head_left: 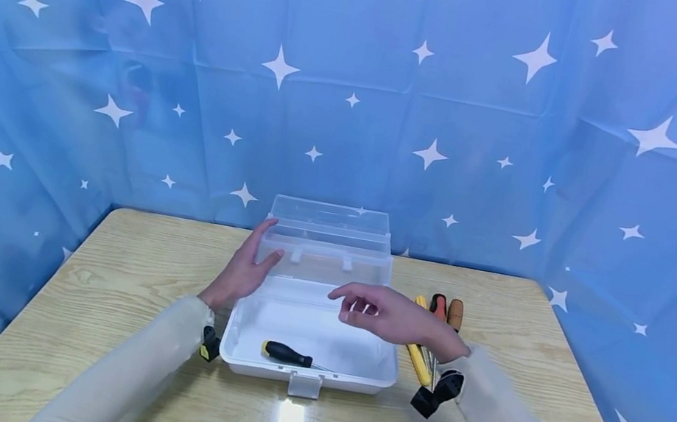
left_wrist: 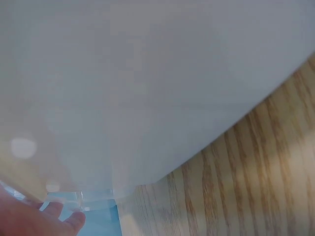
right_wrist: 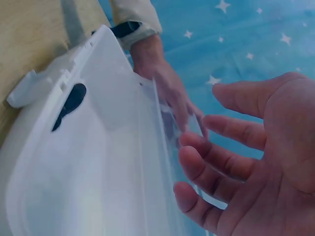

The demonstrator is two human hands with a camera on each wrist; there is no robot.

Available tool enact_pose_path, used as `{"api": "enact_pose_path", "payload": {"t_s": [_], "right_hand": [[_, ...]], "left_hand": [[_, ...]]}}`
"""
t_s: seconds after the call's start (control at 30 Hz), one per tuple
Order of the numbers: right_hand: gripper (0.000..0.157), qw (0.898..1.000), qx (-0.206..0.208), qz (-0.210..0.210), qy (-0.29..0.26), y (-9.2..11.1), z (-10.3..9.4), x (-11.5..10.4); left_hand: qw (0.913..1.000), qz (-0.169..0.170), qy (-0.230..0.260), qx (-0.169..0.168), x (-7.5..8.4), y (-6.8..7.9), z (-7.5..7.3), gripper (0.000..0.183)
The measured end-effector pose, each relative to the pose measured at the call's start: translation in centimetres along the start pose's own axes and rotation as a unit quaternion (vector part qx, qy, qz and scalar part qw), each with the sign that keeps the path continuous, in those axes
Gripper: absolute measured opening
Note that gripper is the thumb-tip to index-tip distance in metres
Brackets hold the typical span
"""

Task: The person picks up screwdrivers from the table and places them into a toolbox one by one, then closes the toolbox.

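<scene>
A white plastic toolbox (head_left: 319, 327) lies with its clear lid (head_left: 327, 239) raised at the back. At the lid's left edge is my left hand (head_left: 244, 270), thumb on the inner side and fingers on the outer side, holding it. The left wrist view shows mostly the box's white side (left_wrist: 123, 88), with a few fingertips at the lower left. My right hand (head_left: 391, 315) hovers above the box, fingers loosely bent and nothing in them. Inside, along the front wall, lies a screwdriver (head_left: 287, 354) with a black and yellow handle.
Right of the box, partly under my right forearm, lie several tools: a yellow-handled one (head_left: 418, 365), a red and black handle (head_left: 439, 306) and a brown handle (head_left: 455, 313). The wooden table (head_left: 155, 262) meets a blue star-patterned curtain (head_left: 352, 131) at the back.
</scene>
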State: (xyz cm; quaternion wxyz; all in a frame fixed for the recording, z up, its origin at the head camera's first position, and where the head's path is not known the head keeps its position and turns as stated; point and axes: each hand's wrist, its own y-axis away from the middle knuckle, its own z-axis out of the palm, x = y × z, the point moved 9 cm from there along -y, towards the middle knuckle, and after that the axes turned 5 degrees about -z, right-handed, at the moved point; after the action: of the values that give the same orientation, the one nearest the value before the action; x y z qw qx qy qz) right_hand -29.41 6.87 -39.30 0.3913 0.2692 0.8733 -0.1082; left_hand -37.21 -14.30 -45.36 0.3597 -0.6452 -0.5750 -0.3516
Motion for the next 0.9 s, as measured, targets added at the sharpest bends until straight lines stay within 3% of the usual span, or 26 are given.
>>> {"api": "enact_pose_path", "payload": {"t_s": [0.4, 0.9], "right_hand": [[0.035, 0.997, 0.072, 0.036, 0.006, 2.6, -4.0, 3.2], [0.036, 0.989, 0.119, 0.082, -0.021, 5.6, -6.3, 7.9]], "left_hand": [[1.0, 0.001, 0.006, 0.001, -0.2, -0.1, 0.0, 0.061], [1.0, 0.0, 0.007, 0.001, -0.2, -0.1, 0.0, 0.06]]}}
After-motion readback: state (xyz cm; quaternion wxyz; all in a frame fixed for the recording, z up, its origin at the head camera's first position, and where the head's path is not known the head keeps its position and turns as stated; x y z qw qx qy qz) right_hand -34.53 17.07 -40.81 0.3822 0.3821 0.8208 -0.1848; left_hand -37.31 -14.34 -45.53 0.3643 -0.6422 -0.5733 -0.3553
